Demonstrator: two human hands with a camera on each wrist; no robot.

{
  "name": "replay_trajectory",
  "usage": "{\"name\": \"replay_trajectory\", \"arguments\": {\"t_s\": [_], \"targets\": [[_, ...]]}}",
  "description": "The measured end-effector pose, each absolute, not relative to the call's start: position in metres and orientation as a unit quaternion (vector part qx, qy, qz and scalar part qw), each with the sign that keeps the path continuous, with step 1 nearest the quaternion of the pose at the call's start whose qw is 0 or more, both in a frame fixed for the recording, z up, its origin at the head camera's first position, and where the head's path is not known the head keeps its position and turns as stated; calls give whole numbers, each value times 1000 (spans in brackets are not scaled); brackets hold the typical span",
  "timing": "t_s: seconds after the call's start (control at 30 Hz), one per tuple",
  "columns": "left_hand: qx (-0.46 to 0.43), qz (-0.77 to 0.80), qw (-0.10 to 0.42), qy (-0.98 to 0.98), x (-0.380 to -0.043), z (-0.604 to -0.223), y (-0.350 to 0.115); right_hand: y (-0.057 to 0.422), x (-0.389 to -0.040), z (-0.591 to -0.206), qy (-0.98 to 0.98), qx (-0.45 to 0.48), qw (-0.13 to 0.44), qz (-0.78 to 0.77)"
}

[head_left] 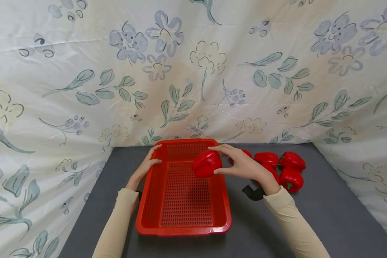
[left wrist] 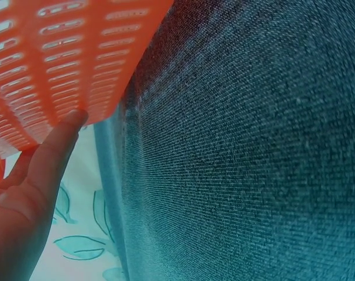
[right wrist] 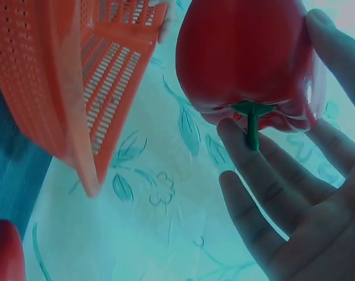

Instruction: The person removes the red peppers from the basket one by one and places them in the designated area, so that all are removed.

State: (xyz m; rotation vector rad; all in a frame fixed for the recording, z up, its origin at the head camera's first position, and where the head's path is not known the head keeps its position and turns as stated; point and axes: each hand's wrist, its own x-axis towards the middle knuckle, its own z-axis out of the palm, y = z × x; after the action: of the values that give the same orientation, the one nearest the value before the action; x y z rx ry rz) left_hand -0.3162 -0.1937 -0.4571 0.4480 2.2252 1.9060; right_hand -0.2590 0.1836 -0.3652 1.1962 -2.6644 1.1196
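Note:
A glossy red bell pepper point(head_left: 206, 165) is in my right hand point(head_left: 240, 163), pinched between thumb and fingers. It hangs over the right side of a red-orange plastic basket point(head_left: 184, 231). Its green stem point(right wrist: 252, 126) points back toward my palm in the right wrist view. My left hand point(head_left: 145, 168) grips the basket's left rim near the far corner, one digit reaching inside. From the left wrist view, fingers point(left wrist: 54, 152) press against the slotted outer wall. The basket's slotted floor shows no pepper lying on it.
Several more red bell peppers point(head_left: 291, 161) lie grouped on the dark grey cloth point(head_left: 325, 215), right of the basket; my right forearm partly hides some. Flower-patterned fabric point(head_left: 193, 71) stands behind and at both sides. A black band point(head_left: 254, 192) sits at my right wrist.

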Motion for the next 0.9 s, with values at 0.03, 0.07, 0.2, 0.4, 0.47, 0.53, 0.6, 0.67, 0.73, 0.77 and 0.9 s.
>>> {"name": "replay_trajectory", "arguments": {"t_s": [0.03,0.07,0.2,0.4,0.47,0.53,0.6,0.67,0.73,0.77,0.9], "targets": [[152,640,89,748,-315,-455,-193,186,-259,-365,-852,380,12,360],[150,640,90,748,-314,-454,-193,189,-258,-365,-852,377,16,363],[147,640,91,748,-311,-452,-193,198,-257,-365,-856,361,29,369],[150,639,89,749,-311,-452,-194,212,-256,-369,-858,351,48,373],[149,638,90,750,-312,-453,-194,218,-256,-371,-859,346,55,374],[147,639,90,749,-312,-453,-194,223,-255,-373,-862,337,59,374],[147,641,91,748,-312,-454,-194,228,-255,-375,-865,328,59,375],[149,642,91,747,-312,-454,-195,233,-253,-377,-870,317,62,372],[150,642,91,747,-312,-454,-195,237,-252,-379,-876,306,67,368],[151,641,91,747,-311,-454,-195,240,-252,-380,-879,300,71,364],[148,640,93,748,-311,-454,-195,249,-250,-387,-892,277,86,347]]}}
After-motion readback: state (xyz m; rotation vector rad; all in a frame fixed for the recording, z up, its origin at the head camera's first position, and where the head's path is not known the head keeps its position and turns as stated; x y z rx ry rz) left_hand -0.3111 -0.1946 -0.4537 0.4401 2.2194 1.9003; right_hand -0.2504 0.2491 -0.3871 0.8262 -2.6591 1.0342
